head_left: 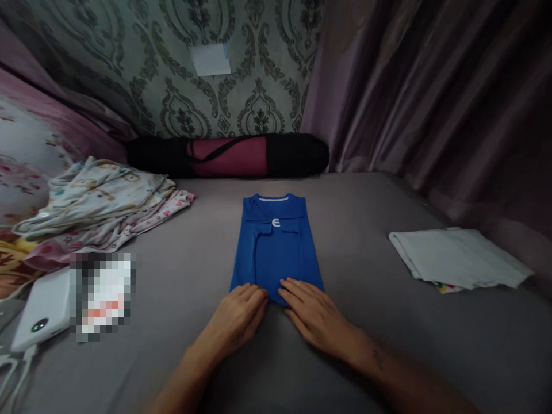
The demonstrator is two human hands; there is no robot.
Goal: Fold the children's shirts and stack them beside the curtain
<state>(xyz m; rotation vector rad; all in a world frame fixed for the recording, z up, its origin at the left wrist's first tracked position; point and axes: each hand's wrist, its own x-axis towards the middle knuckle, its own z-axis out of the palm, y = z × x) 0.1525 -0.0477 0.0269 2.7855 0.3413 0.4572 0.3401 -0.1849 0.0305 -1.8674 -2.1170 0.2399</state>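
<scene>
A blue long-sleeved shirt (276,253) lies face-up on the grey bed sheet. Its sides and sleeves are folded inward, a white "E"-like letter shows below the neck, and the collar points away from me. My left hand (245,309) rests on the near left corner of the shirt, fingers lying over the cloth and close together. On the near right corner lies my right hand (314,310), with fingers stretched flat over the fabric and the thumb at the hem. Whether either thumb reaches beneath the hem is hard to see.
Rumpled printed cloths (107,195) lie at left, near a white power bank (43,307) with a cable and a pixelated item (106,296). A folded pale cloth (461,256) is at right. A black and maroon long bag (228,156) lies along the wall, beside curtains (371,86).
</scene>
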